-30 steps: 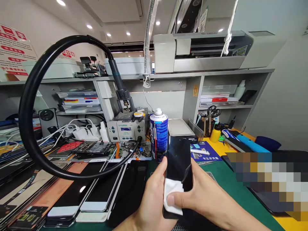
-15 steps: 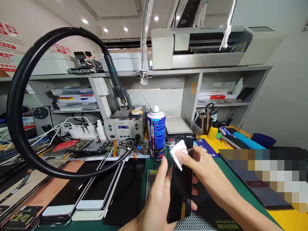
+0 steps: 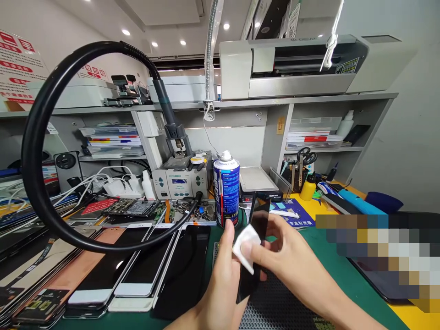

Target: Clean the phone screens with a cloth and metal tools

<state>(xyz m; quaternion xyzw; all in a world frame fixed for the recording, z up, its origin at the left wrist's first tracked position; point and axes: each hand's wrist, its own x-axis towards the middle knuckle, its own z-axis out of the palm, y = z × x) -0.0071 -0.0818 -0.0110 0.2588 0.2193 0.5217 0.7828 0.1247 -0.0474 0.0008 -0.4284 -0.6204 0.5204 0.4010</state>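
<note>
A dark, glossy phone-sized panel (image 3: 260, 222) stands tilted at the lower middle. My left hand (image 3: 222, 270) holds it from the left, thumb pointing up beside its edge. My right hand (image 3: 285, 247) pinches a folded white cloth or tissue (image 3: 246, 247) and presses it against the panel's face. The fingertips behind the panel are partly hidden. Below both hands lies a black perforated mat (image 3: 275, 307). Just behind the hands is a blue spray can (image 3: 227, 190), upright.
Phones and screens (image 3: 137, 270) lie in a row at left. A thick black hose (image 3: 30, 183) loops over them from a grey soldering station (image 3: 182, 183). Behind are a scale (image 3: 259, 178), a yellow bottle (image 3: 307, 187) and scissors (image 3: 305, 158). A large device lies right, partly pixelated.
My right hand and the white cloth have moved down along the panel. The panel is turned more edge-on. The whole view has shifted slightly, with the background further right.
</note>
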